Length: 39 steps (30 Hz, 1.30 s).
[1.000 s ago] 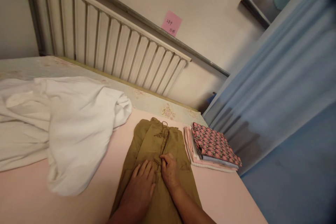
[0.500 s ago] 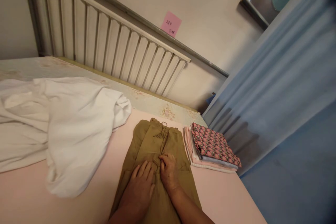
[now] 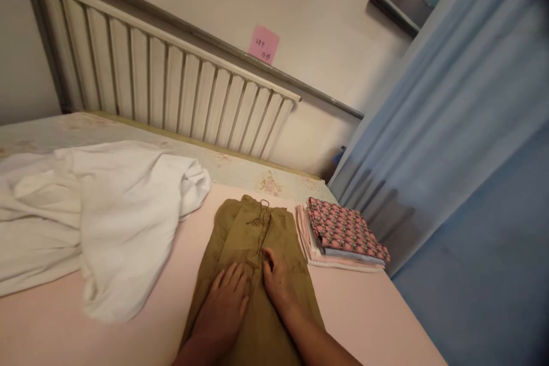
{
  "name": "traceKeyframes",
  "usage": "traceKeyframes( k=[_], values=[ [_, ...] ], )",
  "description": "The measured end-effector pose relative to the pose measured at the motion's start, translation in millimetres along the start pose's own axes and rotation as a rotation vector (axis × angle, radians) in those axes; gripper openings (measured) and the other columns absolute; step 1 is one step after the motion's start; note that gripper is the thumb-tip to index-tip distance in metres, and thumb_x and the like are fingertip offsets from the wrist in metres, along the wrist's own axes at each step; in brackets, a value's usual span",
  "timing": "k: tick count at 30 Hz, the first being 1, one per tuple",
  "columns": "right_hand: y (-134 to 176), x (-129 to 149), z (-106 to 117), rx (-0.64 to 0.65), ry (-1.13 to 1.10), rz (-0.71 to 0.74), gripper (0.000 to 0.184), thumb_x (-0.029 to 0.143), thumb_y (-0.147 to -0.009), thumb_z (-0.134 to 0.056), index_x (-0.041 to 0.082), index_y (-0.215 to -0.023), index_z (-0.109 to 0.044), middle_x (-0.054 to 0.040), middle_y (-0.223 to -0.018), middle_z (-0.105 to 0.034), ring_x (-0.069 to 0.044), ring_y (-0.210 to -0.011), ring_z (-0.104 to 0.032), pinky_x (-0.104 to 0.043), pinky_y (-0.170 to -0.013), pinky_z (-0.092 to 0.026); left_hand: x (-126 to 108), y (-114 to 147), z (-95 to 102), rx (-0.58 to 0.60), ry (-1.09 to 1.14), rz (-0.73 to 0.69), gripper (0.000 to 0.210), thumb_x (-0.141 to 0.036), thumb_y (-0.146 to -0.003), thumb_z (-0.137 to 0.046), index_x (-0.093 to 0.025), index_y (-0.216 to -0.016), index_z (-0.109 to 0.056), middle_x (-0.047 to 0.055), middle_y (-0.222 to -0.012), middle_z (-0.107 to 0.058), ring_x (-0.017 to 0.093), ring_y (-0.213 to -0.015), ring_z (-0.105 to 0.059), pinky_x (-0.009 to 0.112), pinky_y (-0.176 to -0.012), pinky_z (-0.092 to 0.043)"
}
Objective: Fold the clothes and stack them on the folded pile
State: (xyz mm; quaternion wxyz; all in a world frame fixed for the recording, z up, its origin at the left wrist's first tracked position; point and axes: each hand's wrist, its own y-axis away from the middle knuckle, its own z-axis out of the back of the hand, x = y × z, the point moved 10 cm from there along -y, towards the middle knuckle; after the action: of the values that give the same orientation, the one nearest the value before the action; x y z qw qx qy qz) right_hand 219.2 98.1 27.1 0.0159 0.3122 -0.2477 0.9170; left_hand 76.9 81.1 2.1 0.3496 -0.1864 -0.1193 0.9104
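Note:
Olive-green drawstring trousers [image 3: 242,229] lie lengthwise in front of me, waistband and tied cord at the far end, legs running out of view at the bottom. My left hand [image 3: 227,300] lies flat on them left of the middle, fingers stretched out. On the right half, my right hand [image 3: 277,283] rests on its side against the cloth, close to the centre fly seam. Its thumb and forefinger are a little apart with nothing seen between them; the other fingers are mostly hidden.
A folded stack topped by a pink-and-black patterned cloth [image 3: 345,229] sits right of the trousers. At left, crumpled white fabric [image 3: 124,223] covers part of the pink sheet [image 3: 360,309]. Beyond the bed stands a radiator [image 3: 171,86]; a blue curtain [image 3: 441,108] hangs at right.
The view has shifted slightly. My right hand's thumb and forefinger, earlier nearly together at the seam, are now a little apart. My left hand stays flat on the trousers.

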Motion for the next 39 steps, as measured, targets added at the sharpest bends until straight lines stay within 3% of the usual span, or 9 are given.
traceKeyframes(
  k=[3,6,10,16,20,30,39],
  values=[
    [26.7,21.9,16.4,0.093,0.019,0.084,0.041,0.014,-0.088,-0.042,0.021,-0.125,-0.060,-0.0089,-0.123,-0.064,-0.022,-0.114,-0.059,-0.043,-0.102,-0.047,-0.8,1.8,1.8,-0.041,-0.042,-0.021,0.045,-0.027,-0.092,-0.039,-0.023,-0.135,-0.052,0.006,-0.144,-0.051,0.025,-0.136,-0.040,0.049,-0.112,-0.031],
    [62.0,42.7,25.5,0.289,0.088,0.199,0.049,0.019,-0.090,-0.046,0.024,-0.139,-0.048,-0.0061,-0.144,-0.049,-0.023,-0.132,-0.045,-0.045,-0.110,-0.040,-1.9,2.6,4.0,-0.054,-0.070,-0.035,0.046,-0.027,-0.093,-0.038,-0.022,-0.137,-0.049,0.006,-0.144,-0.051,0.024,-0.135,-0.040,0.047,-0.112,-0.030],
    [89.7,32.2,38.1,0.472,0.205,0.224,0.063,0.024,-0.087,-0.058,0.027,-0.146,-0.037,-0.0021,-0.153,-0.034,-0.025,-0.142,-0.028,-0.050,-0.117,-0.027,-2.0,2.4,7.9,-0.033,-0.090,-0.019,0.047,-0.030,-0.094,-0.039,-0.021,-0.140,-0.046,0.006,-0.145,-0.049,0.025,-0.136,-0.039,0.047,-0.112,-0.030],
    [96.2,-24.1,60.7,0.417,0.322,0.173,0.060,0.025,-0.089,-0.054,0.022,-0.146,-0.037,-0.0047,-0.153,-0.034,-0.025,-0.143,-0.027,-0.049,-0.117,-0.025,-1.2,4.8,12.7,0.010,-0.100,0.034,0.049,-0.032,-0.094,-0.039,-0.025,-0.143,-0.042,0.004,-0.148,-0.046,0.026,-0.139,-0.035,0.048,-0.112,-0.029],
    [106.4,-46.8,72.7,0.371,0.330,0.167,0.055,0.027,-0.091,-0.050,0.022,-0.145,-0.040,-0.0048,-0.152,-0.036,-0.024,-0.142,-0.029,-0.047,-0.117,-0.027,3.4,11.9,12.8,0.027,-0.116,0.047,0.051,-0.032,-0.095,-0.039,-0.025,-0.145,-0.038,0.004,-0.149,-0.044,0.026,-0.140,-0.034,0.047,-0.112,-0.031],
    [133.3,-54.5,99.7,0.422,0.243,0.133,0.053,0.026,-0.091,-0.049,0.022,-0.143,-0.044,-0.0046,-0.151,-0.037,-0.023,-0.142,-0.029,-0.048,-0.118,-0.025,20.8,56.1,18.8,0.023,-0.156,0.020,0.050,-0.038,-0.096,-0.040,-0.029,-0.145,-0.037,0.002,-0.150,-0.041,0.024,-0.139,-0.035,0.045,-0.111,-0.036],
    [169.7,-61.8,109.0,0.437,0.160,0.234,0.062,0.041,-0.088,-0.058,0.024,-0.145,-0.041,-0.0077,-0.151,-0.036,-0.028,-0.142,-0.028,-0.054,-0.117,-0.023,7.1,113.5,36.8,0.039,-0.200,-0.037,0.058,-0.045,-0.094,-0.045,-0.036,-0.148,-0.026,-0.001,-0.152,-0.038,0.023,-0.139,-0.035,0.045,-0.110,-0.038]
  ],
)
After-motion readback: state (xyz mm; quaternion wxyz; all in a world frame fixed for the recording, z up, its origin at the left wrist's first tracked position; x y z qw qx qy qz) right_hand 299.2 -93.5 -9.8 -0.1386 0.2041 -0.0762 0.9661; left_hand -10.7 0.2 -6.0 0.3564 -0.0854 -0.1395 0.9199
